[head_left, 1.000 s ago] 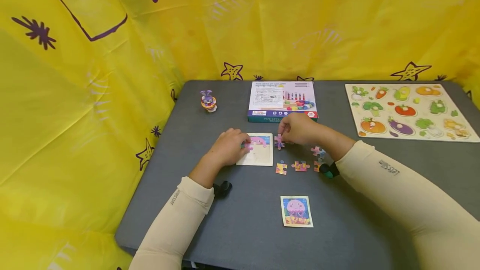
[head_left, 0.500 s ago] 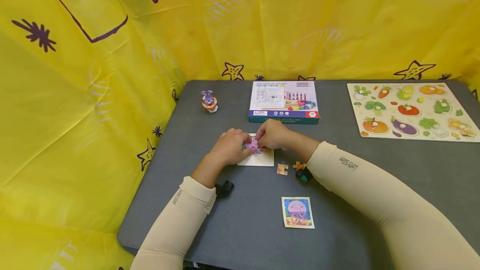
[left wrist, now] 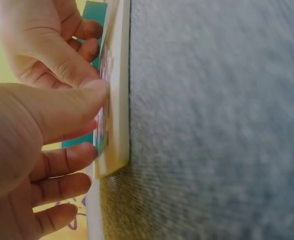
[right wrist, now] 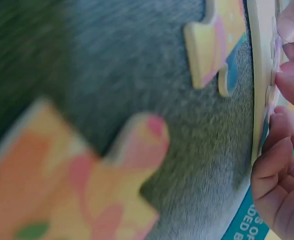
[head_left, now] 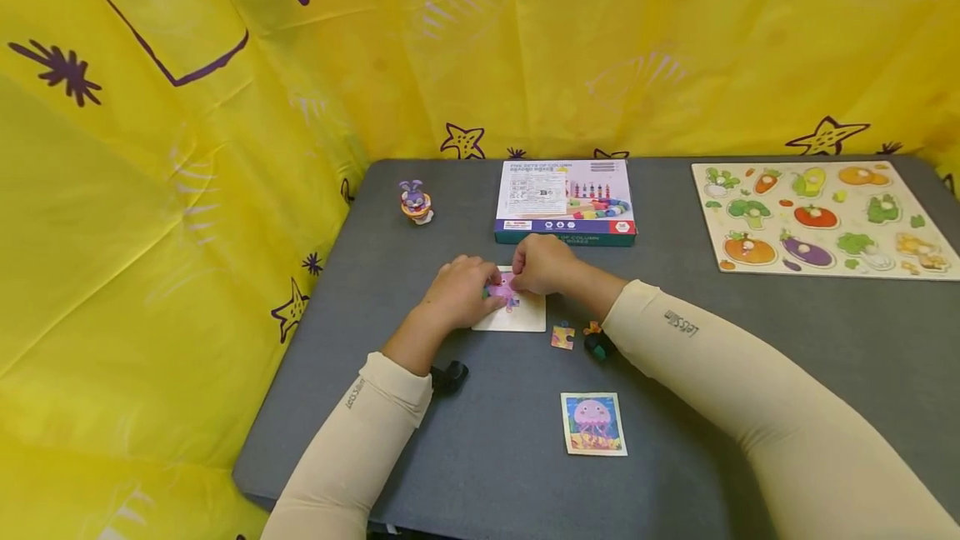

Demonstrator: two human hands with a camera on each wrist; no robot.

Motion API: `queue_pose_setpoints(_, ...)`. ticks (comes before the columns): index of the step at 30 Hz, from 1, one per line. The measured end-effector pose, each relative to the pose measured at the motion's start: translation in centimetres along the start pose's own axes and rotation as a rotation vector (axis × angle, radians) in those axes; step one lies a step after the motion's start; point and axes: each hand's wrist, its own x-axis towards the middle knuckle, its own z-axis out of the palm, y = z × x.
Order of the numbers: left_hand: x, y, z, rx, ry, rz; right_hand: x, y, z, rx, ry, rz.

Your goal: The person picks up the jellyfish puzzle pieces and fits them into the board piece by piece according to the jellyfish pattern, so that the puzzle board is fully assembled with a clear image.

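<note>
Pink jigsaw pieces (head_left: pixel 512 304) of a jellyfish picture lie on a pale square puzzle board (head_left: pixel 525 319). At the board's left side, my left hand (head_left: pixel 459 290) holds a piece between thumb and index finger; its other fingers are spread in the left wrist view. Over the top right of the board, my right hand (head_left: pixel 543 267) pinches a jigsaw piece against the others, its fingers covering most of it. In the right wrist view, a loose yellow piece (right wrist: pixel 222 50) and an orange one (right wrist: pixel 86 200) lie on the grey table beside the board.
A jellyfish picture card (head_left: pixel 593 423) lies in front. Behind the hands is a bead-set box (head_left: pixel 566 202), with a small purple rabbit figure (head_left: pixel 415 202) to its left. A wooden vegetable puzzle (head_left: pixel 825 219) lies at the back right. Yellow cloth (head_left: pixel 420 65) hangs behind the table.
My right hand has carried a purple-pink jigsaw piece leftward from beside the board onto it, joining the pieces there. My left hand has stayed at the board's left side.
</note>
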Motion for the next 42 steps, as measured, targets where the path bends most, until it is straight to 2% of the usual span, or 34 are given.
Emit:
queue_pose_setpoints(4,0.2,0.3,-0.1,0.047,-0.013,0.009,-0.9,0.7,-1.0,-0.001,0.024,-0.015)
queue_pose_setpoints(9,0.3,1.0,-0.4,0.062,-0.042,0.047,-3.3,3.2,-3.1,-0.009,0.049,-0.046)
queue_pose_setpoints(17,0.5,1.5,-0.6,0.039,-0.093,0.112,-7.0,7.8,-5.2,-0.135,-0.037,-0.108)
queue_pose_setpoints(24,0.7,1.3,-0.6,0.057,-0.111,0.11,-9.5,10.0,-5.7,-0.21,-0.045,-0.034)
queue_pose_setpoints(29,0.7,1.3,-0.6,0.044,-0.118,0.105,-10.2,10.6,-5.4,-0.221,-0.047,0.019)
queue_pose_setpoints(33,0.8,1.4,-0.5,0.035,-0.127,0.109,-10.3,10.6,-5.3,-0.176,-0.029,0.033)
queue_pose_setpoints(39,0.8,1.0,-0.5,0.006,-0.118,0.109,-9.5,9.2,-5.6,-0.107,0.026,-0.01)
queue_pose_setpoints(42,0.8,0.8,-0.5,-0.004,-0.111,0.11,-8.6,8.3,-5.5,-0.027,0.024,-0.035)
